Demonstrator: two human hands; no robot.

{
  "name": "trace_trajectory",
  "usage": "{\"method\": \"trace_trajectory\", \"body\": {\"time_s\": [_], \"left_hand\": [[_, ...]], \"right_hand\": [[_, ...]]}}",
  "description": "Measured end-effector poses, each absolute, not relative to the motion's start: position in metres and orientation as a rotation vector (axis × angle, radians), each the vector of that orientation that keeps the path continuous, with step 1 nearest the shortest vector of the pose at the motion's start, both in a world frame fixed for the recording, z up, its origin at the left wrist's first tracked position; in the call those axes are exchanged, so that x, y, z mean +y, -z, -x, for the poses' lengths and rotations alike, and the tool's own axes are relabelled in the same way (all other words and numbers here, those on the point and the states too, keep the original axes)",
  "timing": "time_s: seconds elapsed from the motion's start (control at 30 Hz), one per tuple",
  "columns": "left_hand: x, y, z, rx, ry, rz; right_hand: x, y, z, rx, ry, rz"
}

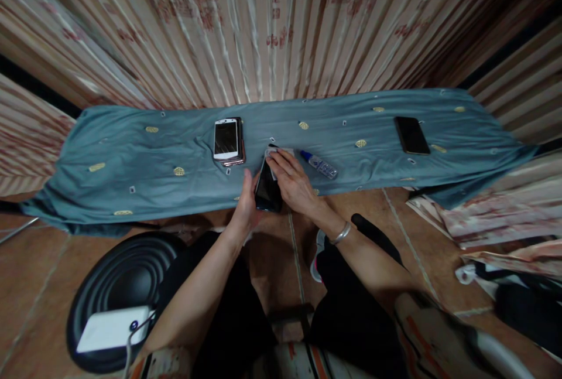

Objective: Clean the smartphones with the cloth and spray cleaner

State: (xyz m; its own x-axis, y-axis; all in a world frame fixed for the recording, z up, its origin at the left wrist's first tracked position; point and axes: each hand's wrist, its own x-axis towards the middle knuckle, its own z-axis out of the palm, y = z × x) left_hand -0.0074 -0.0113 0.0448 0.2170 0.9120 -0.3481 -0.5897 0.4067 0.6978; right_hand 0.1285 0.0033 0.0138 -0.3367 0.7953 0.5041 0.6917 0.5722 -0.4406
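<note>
My left hand grips a dark smartphone by its left side, tilted near the front edge of the cloth-covered surface. Flat across the phone's upper part, my right hand presses a pale wiping cloth against the screen. The fingers hide much of the cloth. Just right of that hand lies a clear bottle with a blue cap. To the left, a white smartphone rests on top of at least one darker phone. A black smartphone lies farther right.
A teal patterned cloth covers the long narrow surface. Pleated curtains hang behind it. On the floor at lower left, a white device with a cable sits on a round black ribbed object. My knees are below the front edge.
</note>
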Motion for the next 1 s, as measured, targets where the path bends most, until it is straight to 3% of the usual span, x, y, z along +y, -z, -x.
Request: {"method": "trace_trajectory", "body": {"time_s": [1.0], "left_hand": [[-0.006,-0.046,0.013,0.822,-1.113,-0.414]], "right_hand": [[-0.009,-0.011,-0.115,-2.189,-0.256,1.068]]}}
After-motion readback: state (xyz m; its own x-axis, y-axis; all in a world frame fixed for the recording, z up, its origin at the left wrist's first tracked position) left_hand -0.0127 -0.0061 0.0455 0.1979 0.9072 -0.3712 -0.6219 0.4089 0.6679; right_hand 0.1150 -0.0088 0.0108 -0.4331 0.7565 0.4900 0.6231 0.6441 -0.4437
